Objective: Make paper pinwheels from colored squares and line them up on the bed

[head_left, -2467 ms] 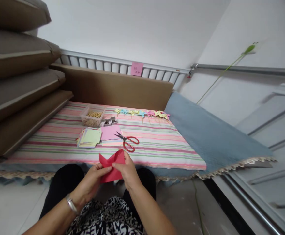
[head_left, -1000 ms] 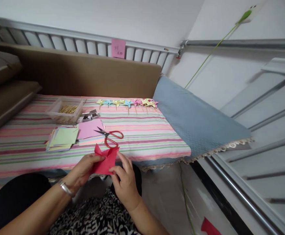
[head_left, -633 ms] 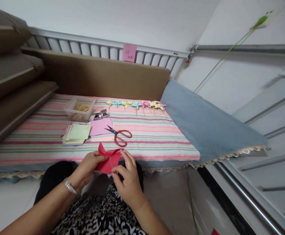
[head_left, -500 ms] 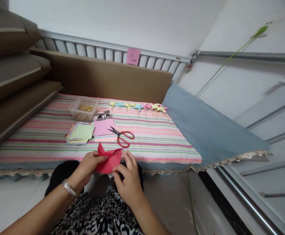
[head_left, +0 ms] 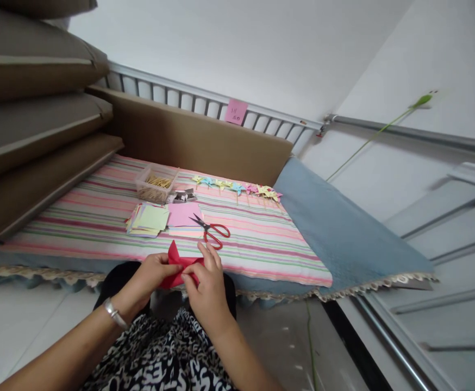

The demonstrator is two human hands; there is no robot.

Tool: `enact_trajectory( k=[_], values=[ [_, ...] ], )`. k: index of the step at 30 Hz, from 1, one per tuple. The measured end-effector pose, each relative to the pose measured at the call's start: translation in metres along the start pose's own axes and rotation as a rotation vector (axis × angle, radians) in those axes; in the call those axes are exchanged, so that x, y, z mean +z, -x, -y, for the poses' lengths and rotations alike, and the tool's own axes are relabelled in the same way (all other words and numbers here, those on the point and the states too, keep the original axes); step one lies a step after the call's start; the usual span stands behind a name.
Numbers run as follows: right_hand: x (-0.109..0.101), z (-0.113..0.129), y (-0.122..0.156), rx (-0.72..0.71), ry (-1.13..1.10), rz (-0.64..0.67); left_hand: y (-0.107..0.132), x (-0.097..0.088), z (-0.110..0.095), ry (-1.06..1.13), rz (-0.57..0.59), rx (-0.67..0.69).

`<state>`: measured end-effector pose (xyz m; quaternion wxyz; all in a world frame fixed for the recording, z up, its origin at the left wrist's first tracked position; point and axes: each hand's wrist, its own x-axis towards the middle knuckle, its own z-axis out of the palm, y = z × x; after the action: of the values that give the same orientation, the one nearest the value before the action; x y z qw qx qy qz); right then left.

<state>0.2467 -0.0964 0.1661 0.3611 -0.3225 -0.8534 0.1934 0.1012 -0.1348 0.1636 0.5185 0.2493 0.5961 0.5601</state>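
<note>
In the head view, the landmark is the pair of black-bladed scissors with red looped handles point(head_left: 216, 232), lying with blades parted on the striped pink, white and green cloth point(head_left: 262, 255). The bent sheet of bright red paper point(head_left: 186, 261) is held up just on the near side of the scissors and slightly to their left, one pointed corner standing up. The left hand point(head_left: 148, 277) has the left part of it in a closed pinch, thumb on the face. The right hand point(head_left: 208, 279) has thumb and index finger nearly together at the middle of the paper, its other fingers spread loosely toward the scissors; whether its fingertips clasp a corner or only press there, I cannot tell.

Left of the scissors lie a stack of pale green and mixed paper squares point(head_left: 151, 217) and a pink-topped paper stack point(head_left: 184, 214); beyond them stands a clear plastic box point(head_left: 143, 191) of thin sticks. Farther off from the scissors runs a row of small paper pinwheels point(head_left: 237, 188).

The likeliest trouble, I judge, is a bent corner springing free if either pinch slackens; pressing too hard could crease the sheet or tear it, and a drifting right hand might knock the scissors
</note>
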Motion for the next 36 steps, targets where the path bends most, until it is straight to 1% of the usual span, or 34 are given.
enact_trajectory(
  k=[3, 7, 11, 18, 22, 26, 29, 31, 33, 34, 36],
  values=[
    [0.001, 0.000, -0.001, -0.004, 0.014, -0.003, 0.000, 0.001, 0.001, 0.009, 0.025, 0.006],
    [-0.001, 0.002, 0.000, -0.014, 0.026, 0.005, 0.003, 0.001, 0.001, -0.001, 0.012, 0.004],
    [-0.002, 0.007, 0.000, -0.015, 0.036, 0.006, 0.008, -0.004, 0.001, 0.009, 0.056, -0.010],
    [-0.003, 0.013, 0.000, -0.036, 0.035, -0.018, 0.021, -0.005, -0.009, 0.022, 0.085, -0.010],
    [-0.004, 0.015, 0.001, -0.023, 0.051, -0.039, 0.027, -0.003, -0.013, 0.012, 0.109, -0.007],
    [-0.002, 0.019, 0.002, 0.001, 0.062, -0.033, 0.027, -0.006, -0.011, -0.020, 0.129, 0.017],
    [-0.008, 0.024, 0.002, 0.011, 0.060, -0.012, 0.025, -0.009, -0.008, -0.063, 0.136, 0.026],
    [-0.017, 0.026, 0.000, 0.004, 0.061, -0.004, 0.023, -0.011, -0.007, -0.120, 0.146, 0.028],
    [-0.028, 0.026, -0.005, 0.005, 0.057, 0.036, 0.023, -0.011, -0.008, -0.182, 0.174, 0.023],
    [-0.033, 0.026, -0.007, 0.025, 0.041, 0.085, 0.023, -0.011, -0.009, -0.205, 0.192, 0.020],
    [-0.039, 0.022, -0.012, 0.101, -0.043, 0.236, 0.023, -0.009, -0.010, -0.246, 0.232, 0.024]
  ],
)
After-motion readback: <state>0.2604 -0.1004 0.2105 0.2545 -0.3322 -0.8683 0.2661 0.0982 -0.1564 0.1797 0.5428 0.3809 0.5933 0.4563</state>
